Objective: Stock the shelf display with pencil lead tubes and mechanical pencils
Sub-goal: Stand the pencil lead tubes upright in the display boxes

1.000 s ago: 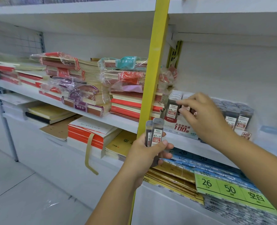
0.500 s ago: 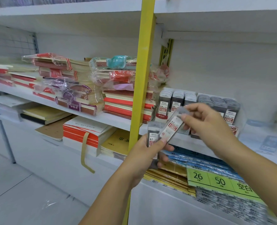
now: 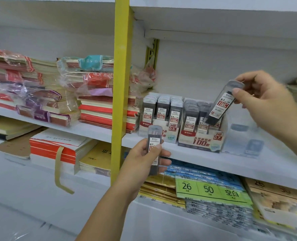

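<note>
Stocking step under way: feeding 0.7 lead tubes into the display. Pinched at the cap end by thumb and forefingers of the right hand (image 3: 266, 101): one dark, translucent plastic pencil lead tube with a red-and-white 0.7 label (image 3: 221, 104), tilted, lower end just above the right-hand rows of the white-and-red cardboard display box marked HB 0.7 (image 3: 200, 140); not yet seated. Gripped upright in the left hand (image 3: 140, 162), fingers curled round: a matching spare 0.7 tube (image 3: 154, 136), possibly more behind it, cannot tell; held low, in front of the white shelf (image 3: 231, 162), beside the yellow upright post (image 3: 120, 75). Just left of the 0.7 box, touching or nearly so: the twin box marked HB 0.5 (image 3: 168, 136), rows looking full. Just right: a clear plastic holder (image 3: 241, 136), contents blurred. Judged next: straighten the tube to upright, line up with a free slot at the right of the 0.7 box, lower without toppling neighbours, release, then reach across for the spare. No mechanical pencils identified in view; that part of the task seemingly not yet done.
</note>
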Demonstrator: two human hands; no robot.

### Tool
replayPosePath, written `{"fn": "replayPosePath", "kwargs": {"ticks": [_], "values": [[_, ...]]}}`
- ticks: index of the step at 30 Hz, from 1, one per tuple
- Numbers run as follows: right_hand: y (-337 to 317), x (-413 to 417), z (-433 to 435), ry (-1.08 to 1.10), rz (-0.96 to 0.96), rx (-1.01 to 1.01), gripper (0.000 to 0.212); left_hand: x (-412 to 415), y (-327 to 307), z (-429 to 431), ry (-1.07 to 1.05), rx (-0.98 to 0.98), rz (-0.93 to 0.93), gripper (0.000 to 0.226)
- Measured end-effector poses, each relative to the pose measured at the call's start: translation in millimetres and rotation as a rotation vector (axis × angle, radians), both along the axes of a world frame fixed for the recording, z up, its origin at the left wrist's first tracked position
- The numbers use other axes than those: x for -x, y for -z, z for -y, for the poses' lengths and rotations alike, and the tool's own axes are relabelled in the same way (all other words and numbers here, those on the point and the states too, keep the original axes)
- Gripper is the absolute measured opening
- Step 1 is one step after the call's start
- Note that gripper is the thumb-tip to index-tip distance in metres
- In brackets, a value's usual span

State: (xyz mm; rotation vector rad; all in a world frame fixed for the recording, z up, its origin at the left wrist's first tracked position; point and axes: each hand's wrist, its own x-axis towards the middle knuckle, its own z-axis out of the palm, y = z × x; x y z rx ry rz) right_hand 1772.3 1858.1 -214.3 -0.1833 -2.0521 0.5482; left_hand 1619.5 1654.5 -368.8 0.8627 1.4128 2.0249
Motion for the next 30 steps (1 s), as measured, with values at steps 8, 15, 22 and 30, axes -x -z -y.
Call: {"fn": "replayPosePath", "kwargs": {"ticks": [8, 15, 22, 30], "values": [[25.8, 15.1, -12.3, 0.102, 0.232, -0.114, 0.023, -15.8, 4.2, -27.8, 0.051, 0.048, -0.064, 0.017], [47.3, 24.7, -10.5, 0.38, 0.279, -0.337, 0.034, -17.3, 3.6, -30.2, 0.078, 0.079, -0.093, 0.016], [83.9, 10.8, 31.3, 0.145, 0.127, -0.201, 0.019, -25.3, 2.0, -24.9, 0.126, 0.121, -0.119, 0.018], [98.4, 15.5, 53.7, -0.141, 0.248, 0.068, 0.027, -31.5, -0.1, -21.5, 0.146, 0.152, -0.201, 0.018]]}}
